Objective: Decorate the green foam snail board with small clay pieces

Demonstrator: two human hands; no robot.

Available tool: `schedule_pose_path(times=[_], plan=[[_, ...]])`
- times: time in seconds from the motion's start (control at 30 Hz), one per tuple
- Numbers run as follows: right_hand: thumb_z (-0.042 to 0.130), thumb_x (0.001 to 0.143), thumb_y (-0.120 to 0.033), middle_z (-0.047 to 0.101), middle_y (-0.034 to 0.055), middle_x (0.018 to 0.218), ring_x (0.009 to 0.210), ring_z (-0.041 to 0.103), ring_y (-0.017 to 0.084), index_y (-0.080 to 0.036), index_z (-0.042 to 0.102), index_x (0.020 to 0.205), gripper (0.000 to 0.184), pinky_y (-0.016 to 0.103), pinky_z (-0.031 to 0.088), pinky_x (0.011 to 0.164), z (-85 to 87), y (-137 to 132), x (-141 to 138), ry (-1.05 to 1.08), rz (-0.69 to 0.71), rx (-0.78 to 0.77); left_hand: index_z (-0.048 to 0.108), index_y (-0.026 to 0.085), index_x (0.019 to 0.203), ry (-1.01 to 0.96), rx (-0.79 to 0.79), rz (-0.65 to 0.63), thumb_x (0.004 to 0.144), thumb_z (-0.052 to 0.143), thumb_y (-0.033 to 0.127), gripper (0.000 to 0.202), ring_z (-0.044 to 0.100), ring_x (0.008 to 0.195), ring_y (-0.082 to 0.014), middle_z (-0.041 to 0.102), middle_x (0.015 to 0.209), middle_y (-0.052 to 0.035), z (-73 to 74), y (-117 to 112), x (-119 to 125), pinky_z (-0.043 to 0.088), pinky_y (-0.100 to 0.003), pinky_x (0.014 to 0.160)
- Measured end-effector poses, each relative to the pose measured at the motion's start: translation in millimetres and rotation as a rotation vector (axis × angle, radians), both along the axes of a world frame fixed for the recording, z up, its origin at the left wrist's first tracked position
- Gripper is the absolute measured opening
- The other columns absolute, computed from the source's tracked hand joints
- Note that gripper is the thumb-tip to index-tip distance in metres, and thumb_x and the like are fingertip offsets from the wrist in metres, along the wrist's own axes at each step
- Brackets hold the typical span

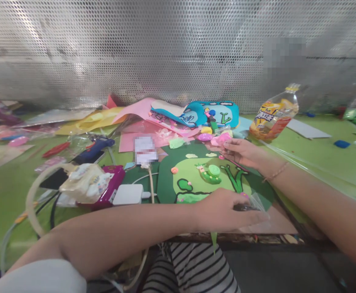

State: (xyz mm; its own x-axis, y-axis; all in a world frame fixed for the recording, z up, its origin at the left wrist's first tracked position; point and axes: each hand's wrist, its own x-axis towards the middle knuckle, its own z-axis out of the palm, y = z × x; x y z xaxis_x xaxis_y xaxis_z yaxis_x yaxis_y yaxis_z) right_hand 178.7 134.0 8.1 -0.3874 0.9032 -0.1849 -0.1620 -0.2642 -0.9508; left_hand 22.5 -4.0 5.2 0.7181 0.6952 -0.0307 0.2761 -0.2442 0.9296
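Observation:
My right hand (243,152) reaches to the far side of the green picture, its fingertips closed on a lump of pink modelling clay (221,139). Nearer to me, my left hand (223,209) curls round a clear plastic packet (257,209) with something dark in it, over the picture's lower right corner. The green picture (168,185) lies flat before me. On it are a clay snail (210,174), a forked green plant outlined in black (236,179) and small clay flowers. Yellow, purple and pale green clay lumps (179,142) lie just behind it.
Behind lies a blue clay picture (234,112) on pink sheets (135,110). A cut plastic bottle (274,116) stands at the right. On the left are a power strip with a cable, a white charger (128,194), a blue glue gun (100,143) and a phone. A perforated metal panel (135,53) closes off the back.

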Motion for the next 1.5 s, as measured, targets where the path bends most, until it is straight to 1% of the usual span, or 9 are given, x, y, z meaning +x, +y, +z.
schedule_pose_path(times=[0.13, 0.27, 0.4, 0.6, 0.9, 1.1, 1.23, 1.33, 1.5], plan=[[0.059, 0.079, -0.004, 0.069, 0.0009, 0.07, 0.052, 0.06, 0.005, -0.015, 0.064, 0.074, 0.013, 0.017, 0.058, 0.058, 0.6, -2, -1, 0.006, 0.014, 0.015, 0.041, 0.016, 0.06, 0.011, -0.001, -0.01, 0.076, 0.048, 0.065, 0.051, 0.032, 0.055, -0.0061, 0.031, 0.055, 0.0064, -0.1, 0, 0, 0.025, -0.02, 0.051], [0.062, 0.076, -0.003, 0.068, 0.0012, 0.066, 0.058, 0.064, 0.007, -0.015, 0.066, 0.073, 0.012, 0.016, 0.058, 0.06, 2.2, -2, -1, -0.022, 0.017, 0.005, 0.039, 0.016, 0.059, 0.016, 0.005, -0.012, 0.076, 0.049, 0.064, 0.052, 0.03, 0.054, -0.006, 0.029, 0.054, 0.0067, 0.2, 0, 0, 0.024, -0.02, 0.051], [0.063, 0.075, -0.004, 0.069, 0.0033, 0.073, 0.067, 0.066, 0.009, -0.013, 0.067, 0.078, 0.01, 0.015, 0.058, 0.063, 1.5, 0, 1, -0.031, 0.031, 0.006, 0.037, 0.016, 0.058, 0.016, 0.003, -0.02, 0.076, 0.05, 0.064, 0.054, 0.03, 0.053, -0.0055, 0.029, 0.054, 0.0066, 0.2, 1, 0, 0.023, -0.02, 0.05], [0.069, 0.072, -0.008, 0.062, -0.0016, 0.063, 0.053, 0.06, 0.006, -0.014, 0.061, 0.07, 0.01, 0.018, 0.057, 0.059, -1.6, 4, 5, -0.017, 0.001, 0.029, 0.04, 0.016, 0.06, 0.027, 0.069, -0.028, 0.079, 0.045, 0.063, 0.051, 0.032, 0.055, -0.0063, 0.032, 0.055, 0.0057, -2.1, 0, 1, 0.024, -0.02, 0.05], [0.058, 0.079, -0.004, 0.067, 0.0034, 0.074, 0.068, 0.065, 0.008, -0.012, 0.065, 0.079, 0.011, 0.016, 0.057, 0.065, 3.6, -3, 0, 0.018, 0.105, 0.037, 0.041, 0.016, 0.061, 0.069, 0.111, -0.031, 0.081, 0.043, 0.061, 0.05, 0.033, 0.057, -0.0063, 0.033, 0.057, 0.0052, -1.6, 0, 1, 0.025, -0.019, 0.051], [0.058, 0.081, -0.006, 0.066, 0.0003, 0.07, 0.059, 0.063, 0.006, -0.014, 0.063, 0.082, 0.01, 0.018, 0.058, 0.064, 1.1, -2, -1, 0.02, 0.058, 0.012, 0.041, 0.016, 0.06, 0.062, 0.135, -0.037, 0.08, 0.046, 0.06, 0.049, 0.033, 0.055, -0.006, 0.033, 0.056, 0.0056, 0.6, -2, 0, 0.025, -0.019, 0.05], [0.053, 0.085, -0.007, 0.065, 0.0015, 0.068, 0.057, 0.062, 0.006, -0.013, 0.061, 0.079, 0.011, 0.018, 0.058, 0.063, 1.1, -1, 0, 0.022, 0.056, 0.012, 0.041, 0.016, 0.058, 0.096, 0.181, -0.02, 0.078, 0.05, 0.06, 0.049, 0.034, 0.053, -0.0064, 0.034, 0.052, 0.0054, 1.6, -5, 1, 0.025, -0.02, 0.049], [0.049, 0.087, -0.007, 0.066, 0.0022, 0.068, 0.056, 0.062, 0.007, -0.014, 0.06, 0.079, 0.016, 0.019, 0.058, 0.062, 1.9, -1, -1, 0.002, 0.03, 0.031, 0.046, 0.017, 0.058, 0.127, 0.317, -0.057, 0.081, 0.047, 0.059, 0.048, 0.039, 0.052, -0.0075, 0.039, 0.052, 0.0038, -1.2, -8, 2, 0.026, -0.021, 0.049], [0.051, 0.085, -0.005, 0.067, 0.0021, 0.074, 0.059, 0.065, 0.007, -0.015, 0.06, 0.082, 0.013, 0.015, 0.056, 0.058, 0.1, -1, -3, -0.075, 0.017, 0.061, 0.054, 0.018, 0.063, 0.152, 0.743, -0.185, 0.082, 0.046, 0.059, 0.046, 0.051, 0.056, -0.0125, 0.054, 0.055, -0.0009, -11.9, -13, 4, 0.027, -0.025, 0.05]])
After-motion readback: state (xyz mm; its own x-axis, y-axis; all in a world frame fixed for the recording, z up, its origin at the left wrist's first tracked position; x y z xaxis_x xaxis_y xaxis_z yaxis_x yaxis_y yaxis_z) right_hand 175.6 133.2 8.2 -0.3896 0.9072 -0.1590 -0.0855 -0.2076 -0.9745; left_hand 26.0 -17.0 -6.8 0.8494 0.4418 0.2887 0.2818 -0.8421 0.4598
